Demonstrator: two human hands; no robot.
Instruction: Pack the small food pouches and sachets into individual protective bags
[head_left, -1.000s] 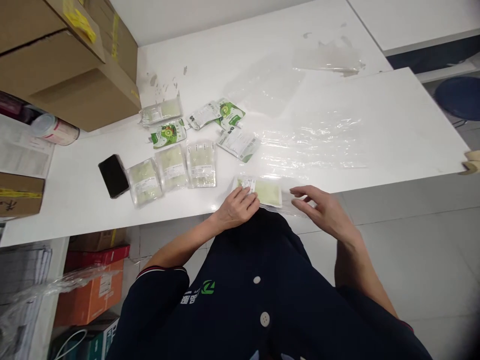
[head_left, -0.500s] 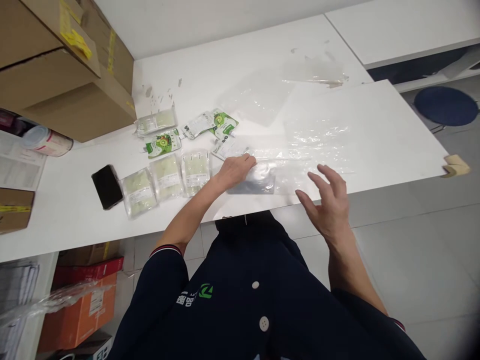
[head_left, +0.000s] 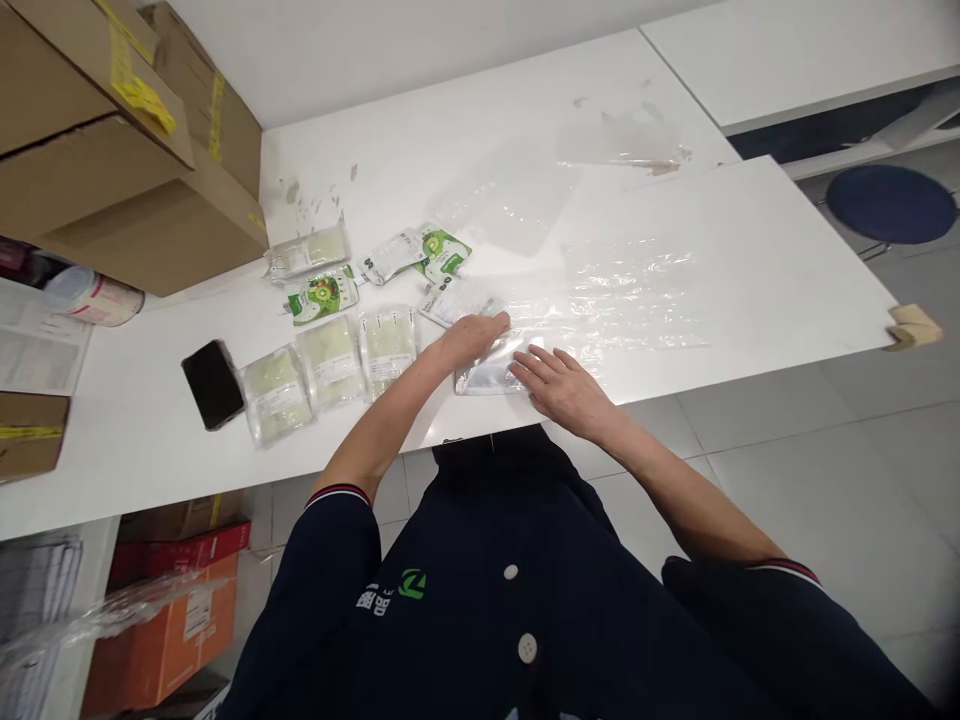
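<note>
My left hand (head_left: pixel 478 338) has its fingers closed on the upper edge of a clear plastic bag (head_left: pixel 559 318). Under it, near the table's front edge, lies a flat silvery-grey packet (head_left: pixel 484 378); I cannot tell whether it is inside the bag. With fingers stretched out, my right hand (head_left: pixel 566 388) lies flat on the right part of the packet and bag. Just beyond my left hand are a white pouch (head_left: pixel 457 298) and a green kiwi-print pouch (head_left: pixel 444 250). More clear plastic (head_left: pixel 637 290) spreads over the table to the right.
Clear packs of pale green pieces (head_left: pixel 332 358) stand in a row on the left, near a black phone (head_left: pixel 213 385). Another kiwi pouch (head_left: pixel 324 294) lies behind them. Cardboard boxes (head_left: pixel 150 220) fill the back left corner. A blue stool (head_left: pixel 891 204) stands at the far right.
My right hand has come left from above the plastic and now rests flat on the packet. My left hand has stayed on the bag's edge.
</note>
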